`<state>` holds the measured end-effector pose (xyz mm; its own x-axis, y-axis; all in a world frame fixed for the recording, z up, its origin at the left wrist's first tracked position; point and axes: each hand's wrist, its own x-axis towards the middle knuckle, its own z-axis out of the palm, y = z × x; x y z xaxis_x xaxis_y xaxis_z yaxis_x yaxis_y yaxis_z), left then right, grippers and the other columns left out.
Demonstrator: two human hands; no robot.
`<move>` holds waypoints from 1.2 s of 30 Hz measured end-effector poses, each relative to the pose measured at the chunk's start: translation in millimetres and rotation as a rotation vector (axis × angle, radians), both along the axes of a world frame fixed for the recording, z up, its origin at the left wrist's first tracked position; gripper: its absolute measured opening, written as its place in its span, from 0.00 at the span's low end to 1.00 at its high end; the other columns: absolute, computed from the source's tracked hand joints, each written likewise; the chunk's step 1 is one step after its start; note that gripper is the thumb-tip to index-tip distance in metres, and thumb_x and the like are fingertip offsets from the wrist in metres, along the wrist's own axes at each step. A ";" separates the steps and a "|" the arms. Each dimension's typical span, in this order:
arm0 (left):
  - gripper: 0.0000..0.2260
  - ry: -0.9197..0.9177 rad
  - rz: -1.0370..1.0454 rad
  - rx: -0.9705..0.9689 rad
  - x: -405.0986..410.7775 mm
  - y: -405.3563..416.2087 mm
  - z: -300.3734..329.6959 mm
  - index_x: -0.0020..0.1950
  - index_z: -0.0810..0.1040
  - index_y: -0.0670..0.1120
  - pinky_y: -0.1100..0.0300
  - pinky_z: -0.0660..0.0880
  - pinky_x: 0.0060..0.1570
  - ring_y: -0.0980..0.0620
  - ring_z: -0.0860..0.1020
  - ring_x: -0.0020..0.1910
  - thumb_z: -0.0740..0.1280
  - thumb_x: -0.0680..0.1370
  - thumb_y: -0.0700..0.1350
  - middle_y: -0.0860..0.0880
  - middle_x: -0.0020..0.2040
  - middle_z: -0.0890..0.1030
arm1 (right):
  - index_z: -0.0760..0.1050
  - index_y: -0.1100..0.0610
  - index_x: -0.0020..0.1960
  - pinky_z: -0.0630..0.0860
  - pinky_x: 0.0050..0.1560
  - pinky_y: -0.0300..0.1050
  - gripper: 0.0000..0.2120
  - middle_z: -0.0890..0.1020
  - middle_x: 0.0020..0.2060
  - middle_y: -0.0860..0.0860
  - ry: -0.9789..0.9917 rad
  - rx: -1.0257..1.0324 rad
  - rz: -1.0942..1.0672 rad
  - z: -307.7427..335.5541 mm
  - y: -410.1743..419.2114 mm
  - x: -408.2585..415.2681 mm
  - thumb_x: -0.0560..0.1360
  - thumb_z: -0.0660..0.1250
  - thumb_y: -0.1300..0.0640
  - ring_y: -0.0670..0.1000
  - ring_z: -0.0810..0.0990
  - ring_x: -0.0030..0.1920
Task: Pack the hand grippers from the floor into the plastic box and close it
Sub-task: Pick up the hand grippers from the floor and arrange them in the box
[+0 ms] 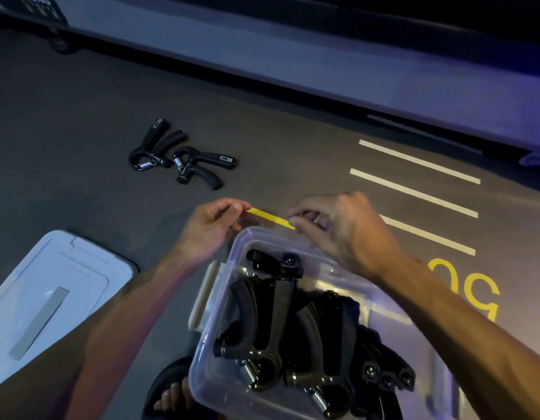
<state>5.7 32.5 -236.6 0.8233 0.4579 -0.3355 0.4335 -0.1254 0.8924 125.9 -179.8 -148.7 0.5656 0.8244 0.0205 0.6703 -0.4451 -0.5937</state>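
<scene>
Floor grippers (180, 156), handles splayed outward

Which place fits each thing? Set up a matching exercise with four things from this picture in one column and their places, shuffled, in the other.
Things:
1. lid
2. yellow strip
3. two loose hand grippers
4. plastic box

Places:
A. pinched between both hands
B. flat on the floor, far left
C. holding several hand grippers
D. on the floor beyond the hands

Pairs: 1-B, 2-A, 3-D, 4-C

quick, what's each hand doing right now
Left hand: pinching one end of the yellow strip.
Right hand: pinching the strip's other end, above the plastic box.
</scene>
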 end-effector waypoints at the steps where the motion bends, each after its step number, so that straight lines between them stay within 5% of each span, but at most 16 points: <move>1: 0.10 0.041 0.007 0.029 3.7 6.6 -7.4 0.49 0.84 0.59 0.52 0.79 0.52 0.51 0.83 0.44 0.66 0.83 0.46 0.48 0.49 0.87 | 0.84 0.48 0.49 0.82 0.41 0.44 0.03 0.84 0.35 0.42 0.039 0.014 -0.017 -3.9 7.3 7.9 0.77 0.71 0.51 0.42 0.82 0.33; 6: 0.11 0.138 0.062 0.367 23.0 50.5 -37.9 0.60 0.81 0.51 0.59 0.77 0.58 0.49 0.81 0.49 0.71 0.79 0.41 0.45 0.56 0.82 | 0.83 0.46 0.49 0.82 0.44 0.48 0.04 0.86 0.38 0.43 0.188 -0.002 -0.062 -39.2 39.2 40.6 0.78 0.69 0.50 0.39 0.82 0.36; 11: 0.25 0.407 -0.140 0.643 48.5 88.0 -52.1 0.75 0.71 0.54 0.46 0.72 0.66 0.37 0.75 0.64 0.71 0.78 0.50 0.41 0.64 0.76 | 0.82 0.45 0.49 0.83 0.43 0.50 0.04 0.85 0.36 0.42 0.278 0.005 -0.079 -70.2 52.5 52.5 0.76 0.69 0.49 0.41 0.83 0.35; 19: 0.15 0.545 -0.236 0.755 72.0 93.0 -62.4 0.61 0.75 0.56 0.49 0.75 0.58 0.39 0.77 0.61 0.72 0.76 0.55 0.44 0.62 0.77 | 0.83 0.46 0.48 0.83 0.47 0.52 0.04 0.85 0.37 0.45 0.328 -0.035 -0.109 -79.0 46.4 59.8 0.76 0.70 0.49 0.46 0.84 0.39; 24: 0.11 0.344 -0.248 0.838 59.2 76.0 -39.8 0.60 0.76 0.55 0.54 0.72 0.47 0.39 0.80 0.53 0.67 0.79 0.54 0.44 0.55 0.81 | 0.83 0.48 0.51 0.78 0.45 0.39 0.05 0.83 0.38 0.39 0.229 0.008 -0.117 -55.8 35.7 54.5 0.77 0.70 0.50 0.34 0.80 0.37; 27: 0.09 0.103 -0.172 0.815 59.6 56.0 -5.3 0.59 0.79 0.51 0.52 0.75 0.49 0.41 0.81 0.49 0.66 0.80 0.49 0.44 0.51 0.83 | 0.78 0.46 0.63 0.73 0.52 0.38 0.14 0.82 0.55 0.41 0.162 -0.027 -0.096 -43.8 32.2 46.7 0.78 0.68 0.49 0.35 0.80 0.43; 31: 0.07 -0.173 -0.254 0.832 61.3 24.6 50.0 0.58 0.81 0.48 0.55 0.73 0.49 0.46 0.81 0.47 0.66 0.81 0.45 0.47 0.48 0.84 | 0.56 0.45 0.80 0.72 0.65 0.44 0.35 0.67 0.74 0.48 0.171 -0.002 -0.116 -27.7 20.3 38.4 0.78 0.69 0.50 0.46 0.81 0.56; 34: 0.07 -0.287 -0.403 0.860 54.6 -1.1 85.5 0.57 0.80 0.50 0.55 0.74 0.46 0.51 0.76 0.42 0.65 0.82 0.48 0.50 0.44 0.79 | 0.53 0.42 0.80 0.71 0.56 0.27 0.35 0.66 0.74 0.41 0.121 0.107 -0.122 -5.5 1.4 35.3 0.79 0.67 0.46 0.40 0.81 0.49; 36: 0.07 -0.330 -0.463 0.871 47.6 -13.8 103.6 0.58 0.81 0.51 0.55 0.74 0.45 0.53 0.74 0.41 0.65 0.83 0.48 0.51 0.43 0.76 | 0.60 0.42 0.78 0.73 0.52 0.26 0.28 0.71 0.69 0.38 0.072 0.168 -0.123 15.0 -13.6 30.4 0.80 0.65 0.45 0.39 0.81 0.47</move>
<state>53.3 18.8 -133.0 0.9712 0.0493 0.2332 -0.0705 -0.8751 0.4787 156.4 -193.4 -133.7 0.6667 0.7375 0.1075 0.5702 -0.4119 -0.7108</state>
